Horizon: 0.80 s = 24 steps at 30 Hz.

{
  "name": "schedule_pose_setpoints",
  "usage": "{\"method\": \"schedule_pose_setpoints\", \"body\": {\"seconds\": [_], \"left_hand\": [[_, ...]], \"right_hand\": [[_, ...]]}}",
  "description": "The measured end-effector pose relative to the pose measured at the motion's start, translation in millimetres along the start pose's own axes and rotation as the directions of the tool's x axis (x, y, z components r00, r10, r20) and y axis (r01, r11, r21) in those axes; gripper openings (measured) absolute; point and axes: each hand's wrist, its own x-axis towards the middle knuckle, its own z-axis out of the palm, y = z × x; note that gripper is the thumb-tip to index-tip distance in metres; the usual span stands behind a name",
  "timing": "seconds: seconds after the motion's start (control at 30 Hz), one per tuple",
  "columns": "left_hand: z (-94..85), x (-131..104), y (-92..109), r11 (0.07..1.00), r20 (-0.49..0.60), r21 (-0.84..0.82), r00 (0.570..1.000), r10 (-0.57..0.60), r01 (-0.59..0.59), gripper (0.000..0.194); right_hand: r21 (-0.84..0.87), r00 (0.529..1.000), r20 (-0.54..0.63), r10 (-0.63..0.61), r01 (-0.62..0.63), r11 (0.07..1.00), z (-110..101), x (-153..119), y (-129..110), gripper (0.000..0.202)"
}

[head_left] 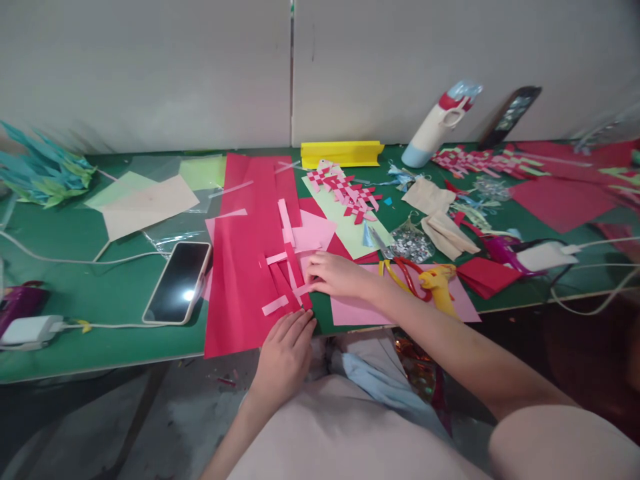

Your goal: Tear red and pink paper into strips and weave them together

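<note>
Pink and red paper strips (275, 305) cross one another on a large red paper sheet (240, 267) near the table's front edge. My left hand (289, 343) lies with its fingertips on the lower end of a red strip, at the sheet's front right corner; its fingers are extended. My right hand (334, 275) comes in from the right, its fingers pinched on the end of a pink strip (301, 291) that crosses the red one. Beyond the hands, a woven red and pink paper piece (345, 191) rests on light green paper (345, 227).
Left of the sheet lies a phone (177, 283). Red-handled scissors (410, 277) and a yellow glue gun (439, 287) lie on pink paper under my right forearm. A bottle (435, 130), a yellow folded strip (341, 153) and a bag of beads (413, 241) stand or lie farther back.
</note>
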Motion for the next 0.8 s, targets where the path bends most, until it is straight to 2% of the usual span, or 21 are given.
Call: {"method": "schedule_pose_setpoints", "body": {"seconds": [0.13,0.23,0.37,0.5,0.57,0.67,0.77,0.8], "left_hand": [[-1.7,1.4,1.1,1.000,-0.005,-0.007,1.000,-0.004,0.004,0.038],[-2.2,1.9,1.7,1.000,-0.013,-0.010,1.000,-0.011,0.011,0.038],[-0.4,0.8,0.2,1.000,-0.005,0.000,1.000,-0.010,0.010,0.038],[0.3,-0.2,0.6,1.000,-0.007,-0.012,1.000,-0.002,0.002,0.040],[-3.1,0.4,2.6,0.999,-0.044,-0.049,0.999,-0.008,0.006,0.041],[-14.7,1.4,2.4,0.991,-0.182,-0.118,0.980,-0.086,0.065,0.041],[-29.3,1.3,-9.6,0.969,-0.307,-0.106,0.920,-0.245,0.223,0.035],[-33.5,1.1,-16.4,0.954,-0.301,-0.066,0.906,-0.298,0.291,0.032]], "right_hand": [[0.052,0.997,0.067,0.043,-0.047,0.998,-3.4,7.0,0.0,0.007],[0.096,0.986,0.103,0.135,-0.145,0.985,-7.2,11.1,-0.6,0.010],[0.160,0.941,0.141,0.306,-0.327,0.931,-12.9,14.7,-2.2,0.013],[0.280,0.919,0.124,0.375,-0.395,0.875,-15.0,17.2,-3.4,0.011],[0.351,0.909,0.129,0.396,-0.415,0.839,-14.5,17.7,-3.6,0.010],[0.410,0.906,0.159,0.391,-0.421,0.809,-12.7,16.9,-2.8,0.012],[0.427,0.910,0.171,0.378,-0.414,0.804,-10.8,14.4,-0.4,0.011],[0.430,0.911,0.170,0.376,-0.412,0.803,-10.5,13.7,0.4,0.010]]}}
